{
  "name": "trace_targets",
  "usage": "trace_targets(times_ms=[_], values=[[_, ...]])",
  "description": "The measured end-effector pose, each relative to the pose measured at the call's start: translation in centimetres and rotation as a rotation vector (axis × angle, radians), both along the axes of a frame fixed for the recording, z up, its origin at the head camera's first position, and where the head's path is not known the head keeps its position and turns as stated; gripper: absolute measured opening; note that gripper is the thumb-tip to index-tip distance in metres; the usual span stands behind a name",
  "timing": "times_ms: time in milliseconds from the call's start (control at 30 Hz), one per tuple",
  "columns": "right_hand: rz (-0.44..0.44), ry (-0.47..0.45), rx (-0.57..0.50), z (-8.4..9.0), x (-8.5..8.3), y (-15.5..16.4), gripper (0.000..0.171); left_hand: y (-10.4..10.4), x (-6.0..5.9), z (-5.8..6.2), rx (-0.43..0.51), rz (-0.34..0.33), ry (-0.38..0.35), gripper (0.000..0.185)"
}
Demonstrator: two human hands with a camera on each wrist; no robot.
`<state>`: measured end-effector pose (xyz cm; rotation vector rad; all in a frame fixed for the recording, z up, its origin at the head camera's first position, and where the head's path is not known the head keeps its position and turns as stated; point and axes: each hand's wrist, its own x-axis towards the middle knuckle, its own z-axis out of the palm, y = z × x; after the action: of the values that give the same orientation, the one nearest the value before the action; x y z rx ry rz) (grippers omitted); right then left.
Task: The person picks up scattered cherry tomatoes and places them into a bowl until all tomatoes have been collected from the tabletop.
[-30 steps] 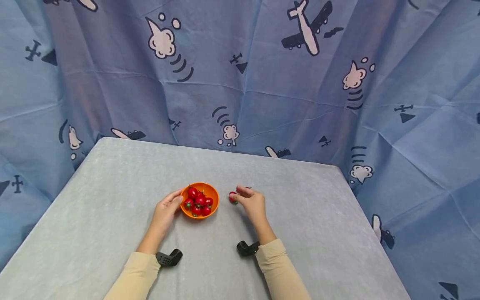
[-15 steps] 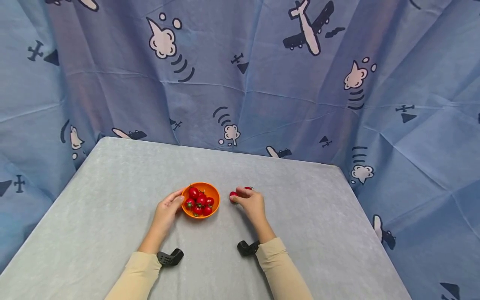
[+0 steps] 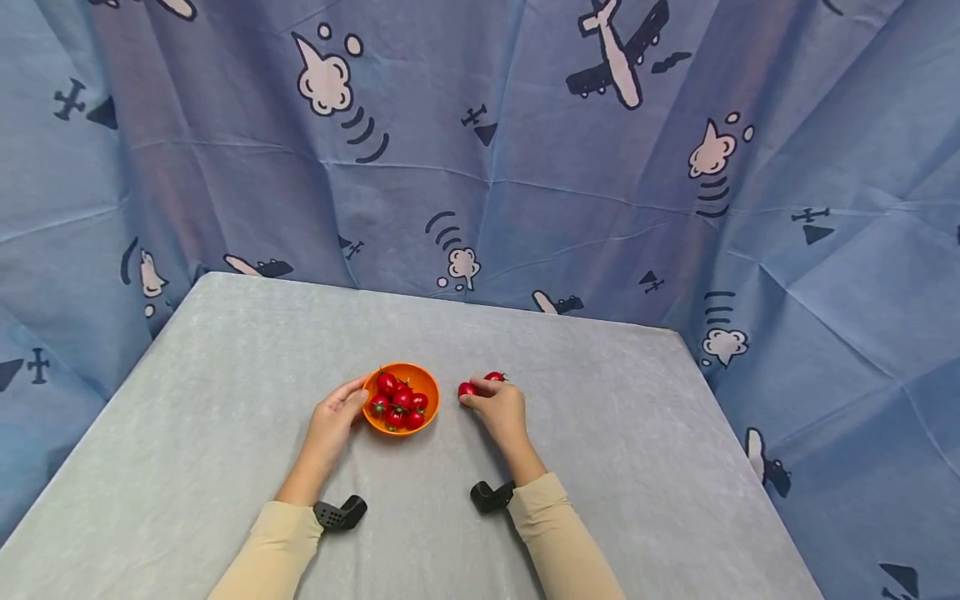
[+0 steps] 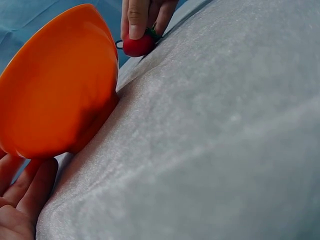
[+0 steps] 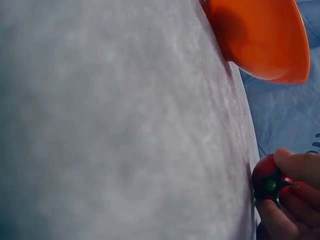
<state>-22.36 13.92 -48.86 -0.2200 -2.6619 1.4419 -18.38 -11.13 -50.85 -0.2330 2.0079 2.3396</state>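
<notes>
Two cherry tomatoes lie on the grey counter outside the orange bowl, both at about three o'clock from it. One tomato sits between the bowl and the right hand; the second tomato lies just beyond that hand's knuckles, at about one o'clock from the first and close to it.

The right hand's fingers are curled and pinch the nearer tomato against the counter. The left wrist view shows a fingertip pressed on top of the red fruit, and the right wrist view shows finger and thumb closing on it with its green stalk facing the camera.

The left hand rests at nine o'clock of the bowl. Its fingers are only lightly bent, and the thumb and fingertips touch the bowl's outer wall and rim without wrapping it. In the left wrist view the bowl's underside stands on the counter with those fingers lying relaxed just below it.

Several more red tomatoes with green stalks fill the bowl, which stands near the middle of the counter, toward the person. Both arms wear beige sleeves, and a black wrist-mounted device shows at each cuff. A blue cloth printed with aeroplanes and clouds hangs behind and beside the counter, from nine o'clock round to three.
</notes>
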Motion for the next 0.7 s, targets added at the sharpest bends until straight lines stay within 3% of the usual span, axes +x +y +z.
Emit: trace_targets(times_ms=[200,500,700], values=[[-0.005,0.003,-0.024,1.1,0.2,-0.5,0.031,0.0,0.0,0.0,0.004,0.003,-0.003,0.042],[0.054,0.003,-0.135,3.6,0.4,-1.9,0.033,0.1,-0.1,-0.2,0.000,0.014,0.010,0.041],[0.111,0.006,-0.149,4.4,0.0,-3.0,0.030,0.1,-0.2,-0.3,0.008,0.018,0.010,0.041]])
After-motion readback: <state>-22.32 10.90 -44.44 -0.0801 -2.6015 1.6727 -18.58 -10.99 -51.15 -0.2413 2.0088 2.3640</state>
